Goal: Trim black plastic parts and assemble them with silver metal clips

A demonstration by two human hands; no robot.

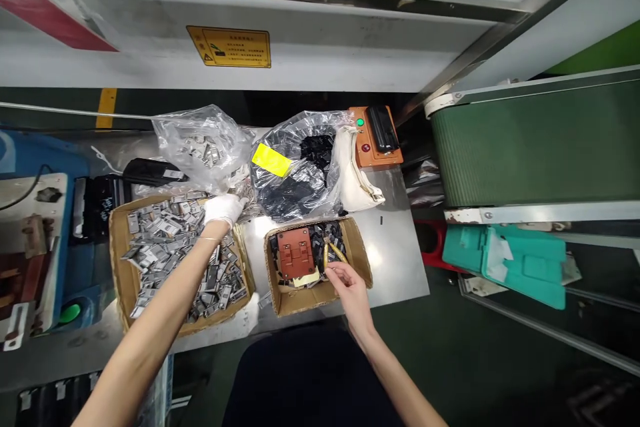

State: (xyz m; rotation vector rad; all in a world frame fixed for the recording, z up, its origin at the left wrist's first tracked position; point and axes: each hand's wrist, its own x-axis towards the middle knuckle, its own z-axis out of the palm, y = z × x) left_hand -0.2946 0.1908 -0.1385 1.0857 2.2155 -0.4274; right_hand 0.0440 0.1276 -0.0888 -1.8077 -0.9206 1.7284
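My left hand (223, 209), in a white glove, reaches over the far right rim of the larger cardboard box (119, 273), which is full of grey metal parts (167, 233). Its fingers look curled beside a heap of small parts (243, 188); what they hold is hidden. My bare right hand (350, 285) has its fingers closed on one handle of the yellow-handled pliers (336, 252), jaws pointing away from me. The pliers are over the smaller cardboard box (360, 253), where a reddish-brown fixture plate (296, 253) sits on black parts (336, 233).
Behind the boxes lie clear bags of light parts (205, 150) and black parts (287, 200), beside a white cloth (353, 177). An orange control box (373, 155) stands at the back right. A green conveyor (535, 140) is right; a blue machine (40, 153) is left.
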